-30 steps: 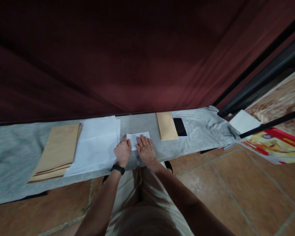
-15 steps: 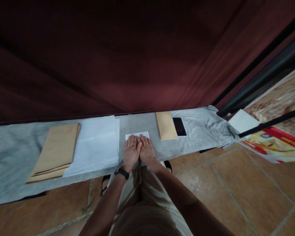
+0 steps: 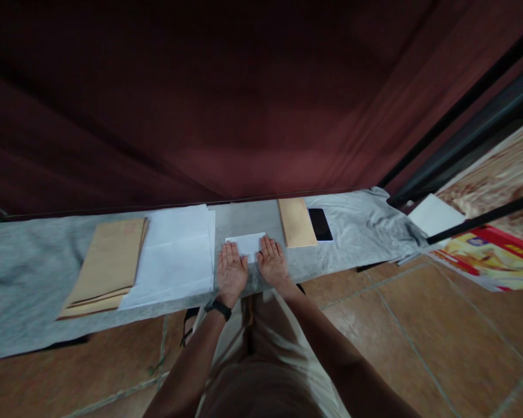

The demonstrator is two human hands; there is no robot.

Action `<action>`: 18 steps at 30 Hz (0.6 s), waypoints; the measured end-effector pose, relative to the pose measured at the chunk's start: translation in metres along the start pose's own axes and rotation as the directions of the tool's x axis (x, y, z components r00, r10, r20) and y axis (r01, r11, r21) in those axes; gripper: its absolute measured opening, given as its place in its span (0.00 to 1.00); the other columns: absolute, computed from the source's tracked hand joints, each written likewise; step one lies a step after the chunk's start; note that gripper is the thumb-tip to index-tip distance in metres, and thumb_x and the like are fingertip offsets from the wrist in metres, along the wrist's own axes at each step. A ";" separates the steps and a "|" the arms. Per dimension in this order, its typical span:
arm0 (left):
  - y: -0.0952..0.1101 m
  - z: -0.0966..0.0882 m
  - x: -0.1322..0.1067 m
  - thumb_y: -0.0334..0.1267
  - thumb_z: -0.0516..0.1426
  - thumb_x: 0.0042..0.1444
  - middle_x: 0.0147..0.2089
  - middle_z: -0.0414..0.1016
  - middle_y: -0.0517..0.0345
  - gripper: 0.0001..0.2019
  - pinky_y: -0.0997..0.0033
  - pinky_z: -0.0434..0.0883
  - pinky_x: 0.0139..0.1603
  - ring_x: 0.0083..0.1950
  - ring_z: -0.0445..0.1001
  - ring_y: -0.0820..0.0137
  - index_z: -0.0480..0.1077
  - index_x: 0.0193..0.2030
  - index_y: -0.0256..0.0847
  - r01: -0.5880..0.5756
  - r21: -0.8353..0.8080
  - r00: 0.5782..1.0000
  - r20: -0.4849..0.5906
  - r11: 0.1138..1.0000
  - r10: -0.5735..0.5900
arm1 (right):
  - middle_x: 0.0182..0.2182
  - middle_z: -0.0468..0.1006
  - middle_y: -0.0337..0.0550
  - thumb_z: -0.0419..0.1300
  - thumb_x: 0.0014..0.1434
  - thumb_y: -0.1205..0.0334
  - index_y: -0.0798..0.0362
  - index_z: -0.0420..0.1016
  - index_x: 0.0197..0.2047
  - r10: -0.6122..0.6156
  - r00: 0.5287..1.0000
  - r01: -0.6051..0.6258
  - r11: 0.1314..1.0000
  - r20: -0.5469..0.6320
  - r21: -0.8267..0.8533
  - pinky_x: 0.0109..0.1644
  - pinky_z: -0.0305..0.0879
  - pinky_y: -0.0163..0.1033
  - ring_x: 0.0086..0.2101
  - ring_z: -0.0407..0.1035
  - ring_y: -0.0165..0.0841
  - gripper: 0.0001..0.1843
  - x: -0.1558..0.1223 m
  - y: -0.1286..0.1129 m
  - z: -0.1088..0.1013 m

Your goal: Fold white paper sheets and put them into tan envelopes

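One dark red curtain [image 3: 261, 104] hangs in soft folds behind one long table [image 3: 26, 273] draped in wrinkled grey cloth; on it lie one stack of white sheets [image 3: 174, 255], smooth and rectangular; one stack of tan envelopes [image 3: 108, 261] just beside it; one lone tan envelope [image 3: 296, 222]; one glossy black phone [image 3: 320, 224]; one folded white paper [image 3: 246, 242], a small oblong between sheets and lone envelope; the left hand [image 3: 230, 273] and right hand [image 3: 272, 264] lie flat on its ends, fingers straight, clasping nothing.
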State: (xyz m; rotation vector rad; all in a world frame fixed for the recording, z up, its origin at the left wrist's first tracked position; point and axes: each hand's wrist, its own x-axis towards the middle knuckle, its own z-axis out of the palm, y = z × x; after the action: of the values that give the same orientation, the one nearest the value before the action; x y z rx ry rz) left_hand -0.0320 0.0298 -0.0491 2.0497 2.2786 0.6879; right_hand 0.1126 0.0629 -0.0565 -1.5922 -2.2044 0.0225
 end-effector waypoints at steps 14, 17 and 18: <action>0.003 -0.008 -0.010 0.40 0.41 0.69 0.75 0.51 0.32 0.31 0.43 0.54 0.73 0.77 0.49 0.53 0.48 0.75 0.27 0.071 -0.024 0.996 -0.056 0.997 -0.072 | 0.71 0.57 0.57 0.45 0.72 0.63 0.63 0.54 0.73 0.042 0.998 -0.045 0.996 0.040 0.082 0.72 0.51 0.55 0.70 0.50 0.42 0.29 0.000 0.003 -0.022; 0.003 -0.008 -0.009 0.40 0.42 0.69 0.75 0.52 0.32 0.31 0.44 0.54 0.74 0.77 0.48 0.53 0.49 0.74 0.25 0.066 -0.007 0.996 -0.053 0.998 -0.066 | 0.71 0.58 0.51 0.44 0.73 0.59 0.59 0.57 0.72 -0.067 0.994 0.054 0.990 0.092 0.133 0.73 0.50 0.50 0.70 0.51 0.39 0.28 0.013 -0.013 -0.024; 0.003 -0.008 -0.009 0.40 0.42 0.69 0.75 0.52 0.32 0.31 0.45 0.54 0.74 0.77 0.48 0.53 0.49 0.74 0.25 0.063 0.002 0.997 -0.047 0.998 -0.063 | 0.71 0.59 0.50 0.44 0.74 0.58 0.59 0.58 0.72 -0.103 0.988 0.086 0.986 0.115 0.146 0.73 0.50 0.49 0.70 0.51 0.37 0.28 0.018 -0.019 -0.024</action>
State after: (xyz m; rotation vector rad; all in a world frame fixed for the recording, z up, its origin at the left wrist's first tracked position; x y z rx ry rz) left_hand -0.0302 0.0187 -0.0438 1.9736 2.3593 0.7368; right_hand 0.0991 0.0671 -0.0245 -1.4430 -2.3131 0.2481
